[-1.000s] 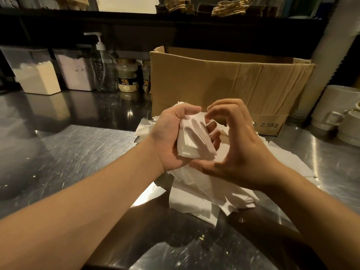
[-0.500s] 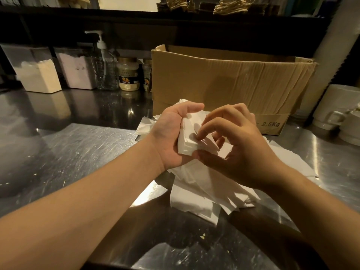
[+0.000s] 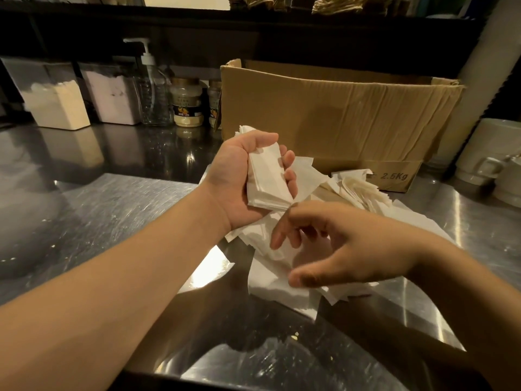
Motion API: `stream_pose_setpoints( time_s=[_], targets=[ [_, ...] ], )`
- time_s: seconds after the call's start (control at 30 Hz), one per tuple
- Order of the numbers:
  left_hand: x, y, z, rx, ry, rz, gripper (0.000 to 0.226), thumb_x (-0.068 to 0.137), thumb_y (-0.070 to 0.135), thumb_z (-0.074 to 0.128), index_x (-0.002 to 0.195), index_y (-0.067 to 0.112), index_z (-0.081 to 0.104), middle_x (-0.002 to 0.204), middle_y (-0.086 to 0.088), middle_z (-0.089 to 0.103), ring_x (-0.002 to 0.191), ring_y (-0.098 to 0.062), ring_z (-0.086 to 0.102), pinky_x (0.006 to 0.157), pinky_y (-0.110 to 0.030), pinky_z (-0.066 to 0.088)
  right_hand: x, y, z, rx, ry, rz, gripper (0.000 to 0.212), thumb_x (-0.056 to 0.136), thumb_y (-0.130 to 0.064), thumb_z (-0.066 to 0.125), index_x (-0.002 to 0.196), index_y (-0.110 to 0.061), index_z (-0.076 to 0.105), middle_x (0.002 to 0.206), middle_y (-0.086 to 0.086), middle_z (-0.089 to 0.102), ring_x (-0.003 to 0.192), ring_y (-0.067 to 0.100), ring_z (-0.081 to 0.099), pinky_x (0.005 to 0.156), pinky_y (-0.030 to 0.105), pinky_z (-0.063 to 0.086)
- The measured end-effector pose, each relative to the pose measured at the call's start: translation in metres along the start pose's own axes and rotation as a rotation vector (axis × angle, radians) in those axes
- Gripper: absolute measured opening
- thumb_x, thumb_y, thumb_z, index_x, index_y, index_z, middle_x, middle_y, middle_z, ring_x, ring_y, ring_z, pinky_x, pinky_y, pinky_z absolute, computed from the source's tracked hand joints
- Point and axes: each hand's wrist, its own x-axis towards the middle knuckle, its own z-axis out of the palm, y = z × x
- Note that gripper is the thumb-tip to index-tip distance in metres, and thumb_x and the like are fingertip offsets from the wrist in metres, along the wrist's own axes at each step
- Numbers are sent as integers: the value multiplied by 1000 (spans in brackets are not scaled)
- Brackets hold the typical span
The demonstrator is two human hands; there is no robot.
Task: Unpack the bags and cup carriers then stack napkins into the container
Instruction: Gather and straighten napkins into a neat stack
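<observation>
Head view: right hand (image 3: 346, 246) has dropped off the napkin stack (image 3: 267, 179), fingers loosely curled and empty, over the loose napkins (image 3: 282, 266) at centre frame, likely after another, while left hand (image 3: 242, 179) keeps gripping the stack

White napkins (image 3: 282, 266) lie on a silver steel counter (image 3: 112, 210) before a tan cardboard box (image 3: 338, 117).

White napkin stack (image 3: 267, 179) above loose pile (image 3: 284, 280)
</observation>
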Motion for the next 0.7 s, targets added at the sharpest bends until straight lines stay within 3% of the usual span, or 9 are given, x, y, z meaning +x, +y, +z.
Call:
stream_pose_setpoints(
  time_s=[0.03,0.1,0.27,0.43,0.53,0.7],
  targets=[
    [0,1,0,-5,3,-5,42,80,27,63,119,15,52,94,-4,59,74,-18,54,74,-33,48,-1,-1,-1,-9,-91,55,46,79,-53,79,118,-57,55,108,-33,48,101,-8,49,82,16,47],
    [0,1,-1,-1,12,-10,43,80,28,64,120,15,53,95,-5,60,74,-18,55,74,-33,50,-3,-5,-2,-31,-209,127,66,77,-50,83,127,-66,43,119,-32,41,109,-5,46,93,23,49],
    [1,2,-1,16,48,-8,47,76,28,66,120,15,56,96,-6,62,74,-18,57,76,-33,51,-4,-12,0,-119,-240,143,81,81,-31,82,131,-71,33,131,-23,32,118,2,39,98,32,50],
    [2,2,-2,12,42,-13,46,76,27,66,119,15,55,94,-5,62,75,-18,56,77,-33,49,1,-10,5,-181,-100,70,58,85,-37,78,127,-63,47,117,-29,39,108,-7,41,89,19,48],
    [2,2,-3,14,45,-12,45,77,27,66,119,15,55,94,-5,62,75,-18,56,77,-32,48,3,-9,7,-199,-26,19,42,86,-42,76,120,-58,57,109,-26,47,103,-7,42,85,20,47],
    [3,2,-4,10,49,-17,46,77,26,66,120,15,55,95,-5,61,75,-19,56,77,-33,48,5,-7,12,-203,38,-44,35,84,-48,76,117,-50,63,100,-17,55,96,1,49,79,22,46]
  ],
)
